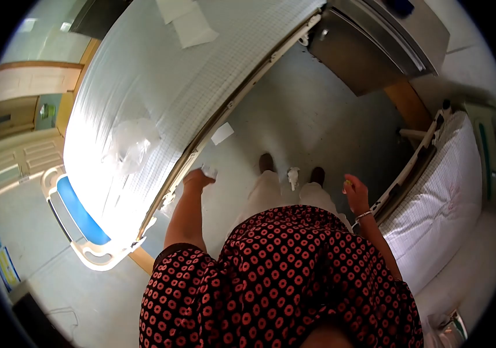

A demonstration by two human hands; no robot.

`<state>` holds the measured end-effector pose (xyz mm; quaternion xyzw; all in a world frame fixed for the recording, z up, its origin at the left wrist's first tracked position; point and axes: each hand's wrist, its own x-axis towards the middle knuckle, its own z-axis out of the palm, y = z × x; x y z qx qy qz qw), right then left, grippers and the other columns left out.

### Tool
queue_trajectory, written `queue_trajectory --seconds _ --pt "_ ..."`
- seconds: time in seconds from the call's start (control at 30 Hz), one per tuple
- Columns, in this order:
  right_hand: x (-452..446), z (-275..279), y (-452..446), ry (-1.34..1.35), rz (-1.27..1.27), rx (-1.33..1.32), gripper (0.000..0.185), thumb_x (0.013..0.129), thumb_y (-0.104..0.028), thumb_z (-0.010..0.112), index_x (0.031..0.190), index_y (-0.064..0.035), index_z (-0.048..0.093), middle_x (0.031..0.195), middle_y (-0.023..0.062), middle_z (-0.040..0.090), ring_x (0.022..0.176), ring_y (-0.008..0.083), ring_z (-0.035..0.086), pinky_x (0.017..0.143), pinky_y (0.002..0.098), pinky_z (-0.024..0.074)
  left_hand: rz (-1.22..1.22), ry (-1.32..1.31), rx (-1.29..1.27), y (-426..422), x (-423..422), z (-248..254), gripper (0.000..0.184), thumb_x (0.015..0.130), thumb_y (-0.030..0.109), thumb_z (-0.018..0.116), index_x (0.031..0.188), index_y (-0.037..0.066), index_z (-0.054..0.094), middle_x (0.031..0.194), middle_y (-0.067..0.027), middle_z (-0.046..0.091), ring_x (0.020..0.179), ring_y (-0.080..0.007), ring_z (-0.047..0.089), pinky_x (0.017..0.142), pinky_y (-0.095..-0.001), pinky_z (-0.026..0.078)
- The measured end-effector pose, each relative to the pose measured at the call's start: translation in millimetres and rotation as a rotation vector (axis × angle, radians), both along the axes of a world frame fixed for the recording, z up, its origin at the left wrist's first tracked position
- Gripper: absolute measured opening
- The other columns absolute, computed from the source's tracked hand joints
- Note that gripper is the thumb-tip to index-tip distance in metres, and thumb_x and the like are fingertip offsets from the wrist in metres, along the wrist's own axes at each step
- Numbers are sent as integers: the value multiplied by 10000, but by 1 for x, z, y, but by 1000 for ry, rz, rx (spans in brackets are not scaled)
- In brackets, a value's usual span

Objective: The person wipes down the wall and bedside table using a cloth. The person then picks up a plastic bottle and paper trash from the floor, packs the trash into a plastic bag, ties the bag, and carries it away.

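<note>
My left hand [197,180] hangs beside the near edge of the plastic-covered bed [161,87]. Its fingers are closed on a small crumpled whitish piece [210,171], tissue or plastic, I cannot tell which. On the other side, my right hand [357,191] is held low near the second bed, fingers curled round a small yellow-green thing [348,182] too small to name. Between my shoes lies a crumpled white scrap [293,178] on the floor. A flat white sheet of paper [222,134] rests on the floor near the first bed.
Crumpled clear plastic [135,144] and white paper sheets [193,28] lie on the left bed. Its blue-panelled end board [80,211] stands at lower left. A metal cabinet [358,49] stands ahead on the right. White bedding [439,203] covers the right bed.
</note>
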<state>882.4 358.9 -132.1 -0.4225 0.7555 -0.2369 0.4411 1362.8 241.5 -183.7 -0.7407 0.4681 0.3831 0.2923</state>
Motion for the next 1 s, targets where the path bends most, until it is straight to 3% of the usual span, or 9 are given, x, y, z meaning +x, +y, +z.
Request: queue_trajectory --seconds 0.1,0.17,0.23,0.3,0.4,0.5,0.6,0.77,1.0 --pt "16 -2 -8 79 100 19 283 791 -169 537 1025 -10 552 719 81 596 615 140 552 578 266 443 52 -81 71 75 71 -23 585 549 424 685 993 55 592 985 -122 602 935 -251 570 765 -338 457" --pt "27 1 -20 142 170 16 283 791 -170 540 1028 -15 552 715 81 595 618 141 551 579 266 442 -154 -129 297 106 82 20 588 542 403 693 1007 59 588 1001 -106 599 958 -238 565 781 -329 454" --pt "41 10 -35 145 146 73 280 794 -177 538 1029 -27 554 709 87 593 625 157 555 588 278 444 525 -109 322 146 102 34 539 554 350 682 1016 87 594 1018 -86 597 960 -214 567 789 -305 452" --pt "48 8 -52 153 188 69 287 791 -191 538 1029 -33 556 726 91 595 632 162 556 596 285 445 -431 -184 661 188 124 32 498 566 310 664 1021 118 597 1033 -83 593 952 -202 571 791 -299 449" --pt "62 6 -84 198 272 6 309 782 -217 544 1029 -33 556 765 96 598 636 170 556 603 297 447 156 -237 462 204 135 50 463 571 299 658 1005 144 609 1062 -85 579 963 -211 565 793 -298 446" --pt "90 9 -114 173 314 -60 335 769 -234 554 1027 -20 554 797 95 598 628 174 552 598 304 448 -213 -124 527 182 128 40 497 563 323 652 1022 145 589 1047 -89 582 957 -233 564 798 -315 448" --pt "135 33 -152 47 363 -54 354 748 -220 578 1021 3 550 810 91 601 648 169 554 605 301 453 -3 76 -37 127 92 43 689 533 389 641 1150 160 437 972 -112 594 918 -272 565 768 -372 461" --pt "201 52 -204 -186 522 -146 325 727 -163 612 998 9 557 833 96 605 718 140 571 663 251 464 -117 505 -665 23 15 113 748 644 304 682 1267 115 314 1029 -162 553 943 -318 522 814 -384 412" --pt "224 101 -251 -398 613 -346 282 740 -76 610 1007 3 560 885 83 603 781 113 570 701 233 464 -76 576 -787 -38 -31 171 747 612 236 711 1245 81 347 1074 -138 525 933 -297 512 816 -369 411"
